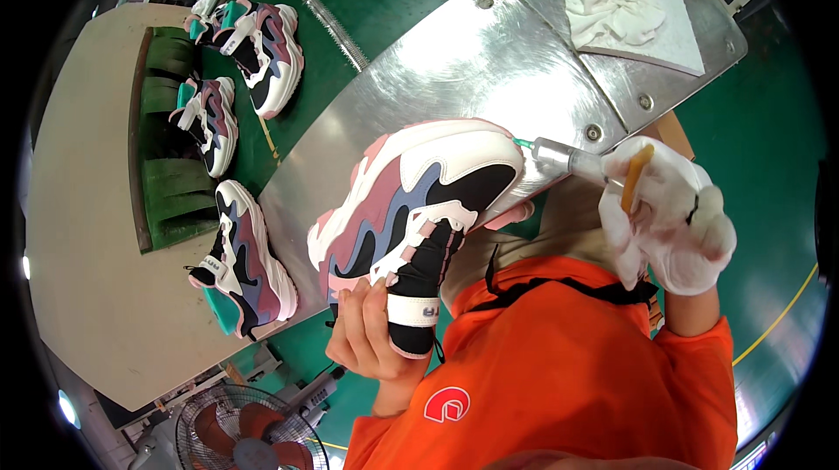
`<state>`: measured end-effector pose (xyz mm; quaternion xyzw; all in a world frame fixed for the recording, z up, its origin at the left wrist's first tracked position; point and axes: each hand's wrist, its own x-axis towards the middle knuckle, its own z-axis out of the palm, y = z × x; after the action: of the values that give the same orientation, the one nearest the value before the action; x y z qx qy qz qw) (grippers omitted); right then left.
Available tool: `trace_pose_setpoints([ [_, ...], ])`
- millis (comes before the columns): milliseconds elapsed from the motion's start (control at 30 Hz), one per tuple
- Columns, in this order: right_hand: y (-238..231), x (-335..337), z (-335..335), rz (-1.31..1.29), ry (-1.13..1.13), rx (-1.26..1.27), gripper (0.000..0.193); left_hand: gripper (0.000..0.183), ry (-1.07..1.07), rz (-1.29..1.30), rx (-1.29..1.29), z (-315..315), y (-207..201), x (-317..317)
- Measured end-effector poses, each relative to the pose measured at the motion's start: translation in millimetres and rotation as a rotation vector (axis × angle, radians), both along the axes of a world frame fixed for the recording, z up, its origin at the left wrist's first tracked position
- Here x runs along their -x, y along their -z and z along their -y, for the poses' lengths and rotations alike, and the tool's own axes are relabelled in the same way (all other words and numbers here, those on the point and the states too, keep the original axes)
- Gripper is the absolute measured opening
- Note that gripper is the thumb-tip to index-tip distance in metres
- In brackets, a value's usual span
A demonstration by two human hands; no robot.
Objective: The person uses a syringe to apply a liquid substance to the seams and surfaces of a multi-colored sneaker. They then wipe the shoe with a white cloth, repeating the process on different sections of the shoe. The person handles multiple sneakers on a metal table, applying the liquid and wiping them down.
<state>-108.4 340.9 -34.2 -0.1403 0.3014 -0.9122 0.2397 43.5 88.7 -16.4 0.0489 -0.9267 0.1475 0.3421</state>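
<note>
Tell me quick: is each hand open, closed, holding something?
Left hand: closed, holding a white-and-purple sneaker.
Right hand: gloved, closed, holding a clear, green-tipped syringe.

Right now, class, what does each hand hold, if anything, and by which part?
The left hand holds a shoe by its ankle end, beside the white strap; the gloved right hand holds the green-tipped syringe by its rear end.

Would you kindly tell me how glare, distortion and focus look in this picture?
Head view: bright glare spreads over the metal tabletop; head view: the yellow floor line bows near the rim, likely lens distortion, and the corners are black; head view: the held shoe looks fairly sharp.
</note>
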Motion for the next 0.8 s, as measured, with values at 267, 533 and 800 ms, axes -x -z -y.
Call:
trace_pose_setpoints([
  [267,-42.7,-13.4,22.8,0.162,0.046,-0.5,0.056,0.044,0.034,0.174,-0.1,15.9,-27.4,21.9],
  [533,-14.5,-9.0,14.6,-0.026,0.016,-0.293,0.067,0.062,0.082,0.368,-0.317,28.6,-61.5,54.8],
  [800,25.3,12.9,19.2,-0.613,0.019,-0.162,0.045,0.058,0.141,0.438,-0.497,47.5,-72.6,89.3],
])
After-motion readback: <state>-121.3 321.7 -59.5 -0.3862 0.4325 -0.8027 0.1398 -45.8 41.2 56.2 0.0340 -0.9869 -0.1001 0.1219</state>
